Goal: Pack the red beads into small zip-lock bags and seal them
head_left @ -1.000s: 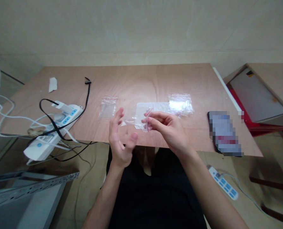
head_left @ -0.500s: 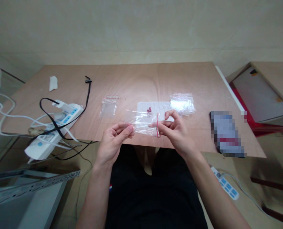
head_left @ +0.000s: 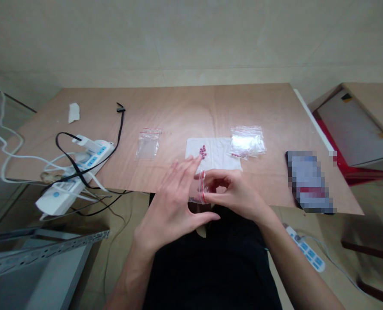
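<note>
My right hand [head_left: 235, 189] pinches a clear zip bag [head_left: 196, 194] near its red-edged mouth, just over the table's front edge. Much of that bag is hidden behind my left hand [head_left: 174, 193], whose fingers are stretched out with the thumb apart. One of its fingertips reaches the near side of a small cluster of dark red beads [head_left: 203, 150]; whether it presses on them I cannot tell. Under the beads lies a white sheet [head_left: 220, 160]. A pile of clear zip bags [head_left: 248, 141] overlaps the sheet's right side.
More clear zip bags [head_left: 148, 144] lie left of the sheet. A phone [head_left: 309, 183] rests near the table's right edge. At the left, a white power strip [head_left: 75, 176] carries tangled cables and overhangs the front edge. A white scrap [head_left: 74, 113] lies farther back.
My left hand has let go of the bag's closed end and moved right, spreading its fingers near the beads. My right hand, still holding the bag, has come slightly nearer to me. More beads show.
</note>
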### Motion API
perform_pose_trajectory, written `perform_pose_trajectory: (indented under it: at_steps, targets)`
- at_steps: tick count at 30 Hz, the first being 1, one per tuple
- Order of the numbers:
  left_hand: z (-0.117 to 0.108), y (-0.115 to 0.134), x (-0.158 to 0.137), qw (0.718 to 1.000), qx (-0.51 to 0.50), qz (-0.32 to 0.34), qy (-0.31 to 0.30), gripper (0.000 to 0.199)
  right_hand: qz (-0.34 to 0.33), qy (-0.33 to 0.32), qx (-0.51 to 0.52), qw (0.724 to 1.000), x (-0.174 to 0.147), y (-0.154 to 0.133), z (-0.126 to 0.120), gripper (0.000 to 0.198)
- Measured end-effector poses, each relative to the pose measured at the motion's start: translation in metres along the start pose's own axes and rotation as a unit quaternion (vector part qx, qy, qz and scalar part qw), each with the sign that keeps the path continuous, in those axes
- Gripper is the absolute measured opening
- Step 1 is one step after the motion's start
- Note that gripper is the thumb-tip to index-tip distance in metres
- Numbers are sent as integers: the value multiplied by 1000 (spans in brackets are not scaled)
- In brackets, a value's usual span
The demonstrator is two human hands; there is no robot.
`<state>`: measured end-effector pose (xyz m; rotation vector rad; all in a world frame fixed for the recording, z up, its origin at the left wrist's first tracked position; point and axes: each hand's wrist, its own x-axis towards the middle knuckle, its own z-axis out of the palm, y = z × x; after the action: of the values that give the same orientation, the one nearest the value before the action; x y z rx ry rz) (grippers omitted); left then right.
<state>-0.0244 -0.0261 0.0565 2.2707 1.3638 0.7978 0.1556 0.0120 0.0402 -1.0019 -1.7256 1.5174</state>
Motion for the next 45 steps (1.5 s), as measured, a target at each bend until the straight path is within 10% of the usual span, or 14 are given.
perform_pose_trajectory:
  at_steps: [5, 10, 21, 28, 34, 39, 45]
  targets:
    - [14, -10, 2, 994, -76, -58, 44, 27, -67, -10, -46, 997, 4, -2, -11, 14]
    - [22, -18, 0, 977, -90, -133, 140, 33, -52, 206, -165, 963, 39, 33, -35, 12]
    - [42, -31, 13, 972, -107, -133, 162, 38, -46, 151, -405, 901, 79, 71, -33, 11]
    - [41, -31, 21, 969, -113, -151, 161, 35, -106, 179, -256, 944, 54, 26, -25, 11]
    - [45, -29, 31, 964, -160, -138, 159, 42, -171, 8, -200, 965, 32, -6, -14, 15]
    - [45, -31, 32, 966, -125, -136, 182, 34, -80, 179, -213, 957, 54, 30, -25, 13]
    - [43, -36, 30, 964, -128, -144, 184, 34, -6, 175, -360, 916, 71, 59, -15, 17]
